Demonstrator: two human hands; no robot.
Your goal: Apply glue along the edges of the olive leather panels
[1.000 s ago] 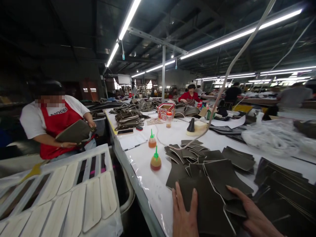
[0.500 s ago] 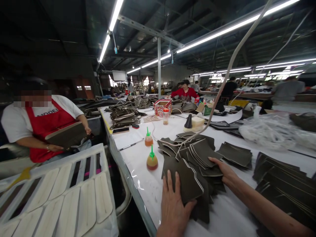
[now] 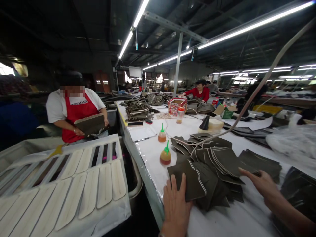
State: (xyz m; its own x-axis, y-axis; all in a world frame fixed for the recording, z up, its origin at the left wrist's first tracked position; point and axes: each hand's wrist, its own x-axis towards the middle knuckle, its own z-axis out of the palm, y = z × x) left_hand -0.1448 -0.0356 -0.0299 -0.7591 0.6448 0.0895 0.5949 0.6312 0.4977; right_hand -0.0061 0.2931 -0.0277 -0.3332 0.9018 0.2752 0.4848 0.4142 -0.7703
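Note:
My left hand [image 3: 175, 202] lies at the near left of the pile, its fingers over a dark grey-green flat piece [image 3: 189, 180] with pale cut edges. Its thumb goes under the near edge, so the piece sits between thumb and fingers. Whether it is one piece or two stacked is hard to tell. To the right, my right hand [image 3: 264, 184] is open, index finger stretched toward the near right corner of a fanned stack of similar pieces [image 3: 225, 161]. Its other fingers are partly hidden. More loose pieces [image 3: 259, 161] lie beyond that hand.
Two green-tipped glue bottles [image 3: 165, 157] stand left of the pile, near a pen [image 3: 145, 138]. A pale hose [image 3: 249, 102] arches over the table [image 3: 148, 164]. On the left is a rack of cream strips [image 3: 86, 194]; a co-worker in a red apron [image 3: 76, 115] holds a panel.
The view has swung left, so the scene sits further right. My left hand has drawn its piece slightly leftward from the pile. My right hand remains by the fanned stack's corner.

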